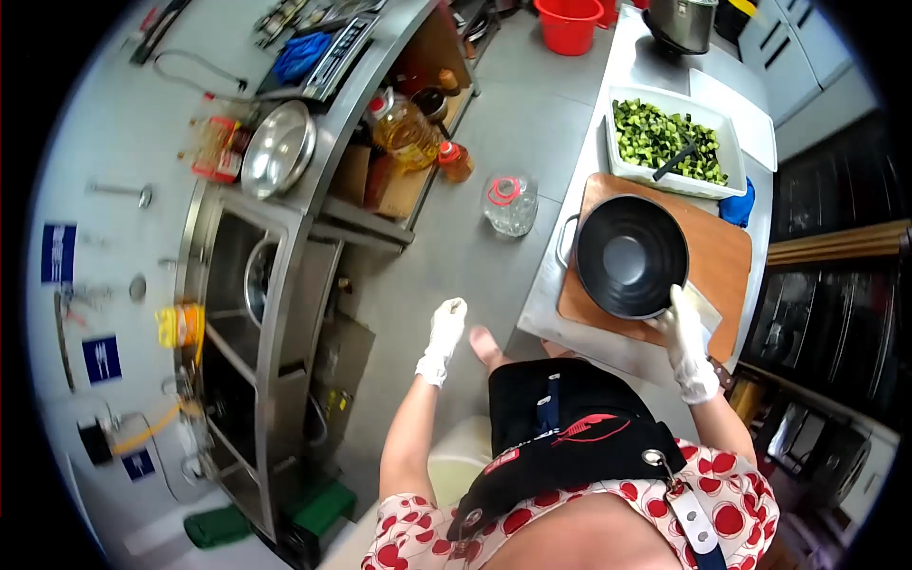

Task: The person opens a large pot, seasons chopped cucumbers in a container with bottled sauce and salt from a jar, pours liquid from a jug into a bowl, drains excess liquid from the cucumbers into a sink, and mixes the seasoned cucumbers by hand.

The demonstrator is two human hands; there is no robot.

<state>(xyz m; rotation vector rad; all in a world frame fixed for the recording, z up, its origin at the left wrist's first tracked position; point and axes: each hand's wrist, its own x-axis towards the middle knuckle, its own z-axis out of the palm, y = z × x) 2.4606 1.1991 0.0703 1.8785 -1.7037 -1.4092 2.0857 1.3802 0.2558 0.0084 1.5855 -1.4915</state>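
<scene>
My right hand (680,328), in a white glove, grips the near right rim of a black bowl (629,256). The bowl looks empty and rests over a brown cutting board (717,249); part of a knife blade (701,306) shows beside my hand. Off to the left, away from the counter, my gloved left hand (448,321) hangs over the floor with its fingers curled in; whether anything is inside them is hidden. Behind the board, a white tray (622,169) holds diced green vegetable (665,138) with a dark handle lying on it.
A steel counter (541,309) carries the board, a pot (682,24) and a white lid (746,119). A clear plastic jug (511,204) and red buckets (568,27) stand on the floor. A steel sink (233,275) and oil bottle (407,133) are at left.
</scene>
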